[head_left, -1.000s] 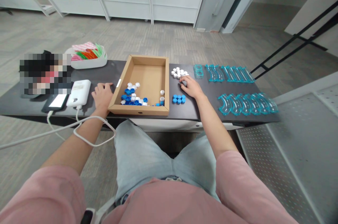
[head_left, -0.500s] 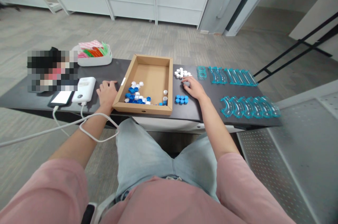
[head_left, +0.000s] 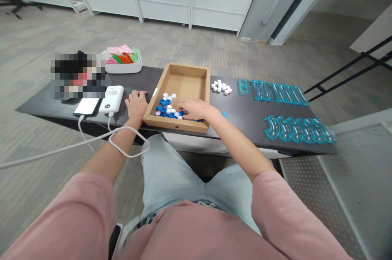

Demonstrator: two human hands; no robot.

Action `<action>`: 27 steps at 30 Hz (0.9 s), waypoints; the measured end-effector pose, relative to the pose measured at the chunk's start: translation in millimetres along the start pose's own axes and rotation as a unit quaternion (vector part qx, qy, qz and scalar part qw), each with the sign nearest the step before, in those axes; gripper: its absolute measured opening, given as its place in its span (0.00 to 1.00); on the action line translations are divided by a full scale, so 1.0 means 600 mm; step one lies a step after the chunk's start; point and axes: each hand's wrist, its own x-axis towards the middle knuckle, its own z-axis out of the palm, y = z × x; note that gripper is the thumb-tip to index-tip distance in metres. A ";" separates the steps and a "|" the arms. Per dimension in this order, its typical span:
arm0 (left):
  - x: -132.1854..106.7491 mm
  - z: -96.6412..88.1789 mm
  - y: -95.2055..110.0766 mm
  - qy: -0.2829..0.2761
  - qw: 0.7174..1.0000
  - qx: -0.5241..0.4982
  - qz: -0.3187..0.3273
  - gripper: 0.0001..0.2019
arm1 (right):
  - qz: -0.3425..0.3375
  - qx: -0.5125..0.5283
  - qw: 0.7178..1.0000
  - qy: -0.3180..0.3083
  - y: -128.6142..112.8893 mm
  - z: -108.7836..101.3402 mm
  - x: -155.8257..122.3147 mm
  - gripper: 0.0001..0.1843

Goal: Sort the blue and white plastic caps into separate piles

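Observation:
My right hand is inside the cardboard box. Its fingers bend down together onto the blue and white hexagonal pieces heaped at the near side; what lies between the fingertips is hidden. Flat on the dark table, just left of the box, rests my left hand, fingers apart and holding nothing. Right of the box lies a cluster of white hexagonal pieces. Nearer me, a blue piece shows past my right forearm, which covers the area around it.
Teal clear plastic pieces lie in a far row and a near row at right. A white power bank, a phone and a basket of colourful strips stand at left. A white cable crosses my left forearm.
My right hand has moved left from beside the white cluster on the table into the box, onto the pieces. The left hand stays beside the box. The camera view has shifted slightly.

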 end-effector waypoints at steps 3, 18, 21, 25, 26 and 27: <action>0.000 0.000 -0.001 -0.002 1.000 -0.002 -0.004 0.29 | 0.004 -0.006 1.000 -0.022 -0.004 0.015 0.029 0.18; -0.004 -0.004 -0.003 0.008 0.998 -0.056 0.012 0.26 | 0.184 0.176 0.901 0.351 0.138 -0.038 -0.240 0.14; -0.011 -0.012 -0.006 -0.002 0.997 -0.069 0.034 0.26 | 0.252 0.185 0.877 0.364 0.148 -0.006 -0.314 0.16; -0.017 -0.016 -0.014 -0.004 0.995 -0.084 0.062 0.24 | 0.290 0.202 0.878 0.321 0.136 0.029 -0.360 0.18; -0.017 -0.015 -0.015 -0.001 0.994 -0.085 0.063 0.24 | 0.288 0.211 0.880 0.314 0.131 0.034 -0.362 0.18; -0.016 -0.014 -0.016 -0.002 0.994 -0.084 0.065 0.23 | 0.282 0.221 0.880 0.312 0.126 0.037 -0.362 0.17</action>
